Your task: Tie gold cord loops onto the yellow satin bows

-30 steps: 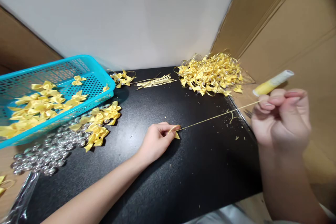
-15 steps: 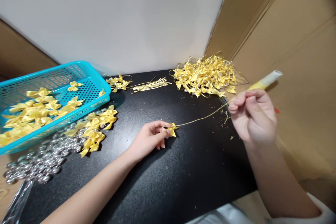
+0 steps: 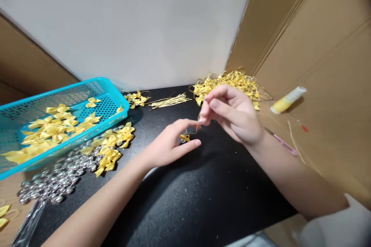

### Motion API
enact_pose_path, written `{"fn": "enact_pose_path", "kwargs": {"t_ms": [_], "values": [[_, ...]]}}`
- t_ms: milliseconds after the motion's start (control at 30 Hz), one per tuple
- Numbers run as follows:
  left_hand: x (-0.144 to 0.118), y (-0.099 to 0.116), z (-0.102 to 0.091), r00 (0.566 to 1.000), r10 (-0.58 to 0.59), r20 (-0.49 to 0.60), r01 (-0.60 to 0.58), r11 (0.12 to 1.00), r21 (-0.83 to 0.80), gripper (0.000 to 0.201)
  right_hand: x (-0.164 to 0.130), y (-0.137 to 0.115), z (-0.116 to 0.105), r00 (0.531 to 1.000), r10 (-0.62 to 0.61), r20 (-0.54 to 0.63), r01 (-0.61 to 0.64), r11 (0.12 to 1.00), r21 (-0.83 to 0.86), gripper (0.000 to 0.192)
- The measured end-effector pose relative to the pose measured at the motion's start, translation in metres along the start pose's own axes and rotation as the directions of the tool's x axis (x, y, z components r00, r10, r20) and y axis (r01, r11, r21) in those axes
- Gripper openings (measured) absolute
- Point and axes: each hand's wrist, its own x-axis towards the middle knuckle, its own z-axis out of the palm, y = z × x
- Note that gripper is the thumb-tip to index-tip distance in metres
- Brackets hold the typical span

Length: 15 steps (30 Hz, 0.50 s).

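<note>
My left hand (image 3: 169, 144) rests on the black tabletop (image 3: 203, 197) and pinches a small yellow ribbon bow (image 3: 184, 137) between thumb and fingers. Just above and to the right, my right hand (image 3: 233, 115) pinches the thin gold cord (image 3: 194, 131) that curls up from the bow. The two hands nearly touch over the bow. Part of the bow is hidden by my fingers.
A turquoise basket (image 3: 116, 98) holding yellow bows stands at the left, with loose bows (image 3: 114, 144) and silver beads (image 3: 58, 181) in front. A heap of finished bows (image 3: 232, 83), cut gold cords (image 3: 169, 101), a yellow tube (image 3: 286, 100) and a pink tool (image 3: 282, 143) lie right.
My right hand came in from the far right to meet my left hand, and the taut cord went slack and short. The yellow tube now lies on the cardboard.
</note>
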Motion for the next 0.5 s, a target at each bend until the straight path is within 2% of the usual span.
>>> {"fn": "enact_pose_path", "kwargs": {"t_ms": [33,67,100,167,233,267,333,367,433,500], "values": [[0.005,-0.003,0.002,0.995,-0.04,0.09,0.051,0.99,-0.132,0.024,0.009,0.006,0.001,1.0,0.005,-0.011,-0.005,1.0,0.025,0.022],[0.01,-0.006,0.004,0.991,-0.054,0.119,0.087,0.953,-0.291,0.028,0.016,0.013,0.0,0.999,0.008,-0.041,-0.006,0.999,0.048,0.025],[0.013,-0.01,0.004,0.997,-0.045,0.068,0.072,0.88,-0.469,0.037,0.022,0.02,-0.003,0.997,0.016,-0.075,-0.011,0.998,0.063,0.028],[0.019,-0.018,0.003,0.989,-0.112,-0.092,0.003,0.653,-0.758,0.041,0.029,0.037,-0.012,0.99,0.048,-0.131,-0.042,0.998,0.053,0.03],[0.022,-0.024,0.0,0.945,-0.243,-0.218,-0.078,0.48,-0.874,0.032,0.027,0.053,-0.021,0.987,0.116,-0.112,-0.118,0.993,-0.015,0.028],[0.023,-0.027,-0.002,0.917,-0.305,-0.256,-0.098,0.45,-0.887,0.025,0.024,0.058,-0.024,0.985,0.159,-0.073,-0.164,0.985,-0.06,0.026],[0.023,-0.032,-0.002,0.876,-0.378,-0.3,-0.084,0.492,-0.866,0.017,0.017,0.064,-0.026,0.97,0.241,0.039,-0.232,0.96,-0.159,0.019],[0.023,-0.035,-0.001,0.875,-0.382,-0.298,-0.05,0.54,-0.84,0.022,0.013,0.064,-0.025,0.959,0.267,0.093,-0.243,0.947,-0.212,0.015],[0.021,-0.041,0.003,0.904,-0.345,-0.251,0.038,0.65,-0.759,0.029,0.009,0.062,-0.02,0.952,0.256,0.166,-0.194,0.928,-0.319,0.009],[0.018,-0.045,0.008,0.937,-0.303,-0.173,0.119,0.743,-0.659,0.032,0.009,0.06,-0.014,0.974,0.147,0.172,-0.065,0.91,-0.409,0.006]]}}
